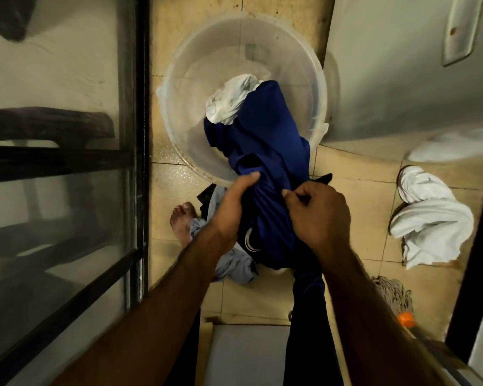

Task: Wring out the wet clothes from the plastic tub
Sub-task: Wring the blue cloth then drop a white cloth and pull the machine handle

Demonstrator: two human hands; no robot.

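A clear round plastic tub stands on the tiled floor ahead of me. A dark blue garment hangs from my hands, and its far end drapes over the tub's near rim into the tub. My left hand grips its left side, thumb on top. My right hand pinches and grips the cloth on the right. A white garment lies bunched inside the tub, partly under the blue one.
A white cloth pile lies on the floor to the right. A grey-blue cloth lies below my hands by my bare foot. A mop head sits lower right. A screened door stands left, a white appliance right.
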